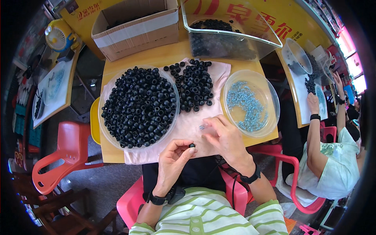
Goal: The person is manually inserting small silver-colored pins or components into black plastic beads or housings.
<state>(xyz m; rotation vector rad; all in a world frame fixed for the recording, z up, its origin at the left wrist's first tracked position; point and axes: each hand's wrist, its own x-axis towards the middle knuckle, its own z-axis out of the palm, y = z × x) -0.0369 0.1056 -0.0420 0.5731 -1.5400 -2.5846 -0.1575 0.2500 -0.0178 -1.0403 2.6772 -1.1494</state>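
My left hand [175, 161] pinches a small black rubber ring [192, 145] between thumb and fingertips, just above the near edge of the table. My right hand [225, 139] rests on the pale pink cloth [192, 121] and holds a small silvery screw [202, 127] at its fingertips. A clear round bowl [105, 129] heaped with black rings stands to the left. A loose pile of black rings [194, 85] lies on the cloth beyond my hands. To the right stands a clear bowl [271, 92] holding several pale blue screws.
A cardboard box [137, 27] and a clear bin of black rings [223, 35] stand at the table's far edge. Another person [327, 156] sits at the table on my right, hands on similar parts. Red plastic chairs [62, 152] stand at left. A small fan [58, 37] sits far left.
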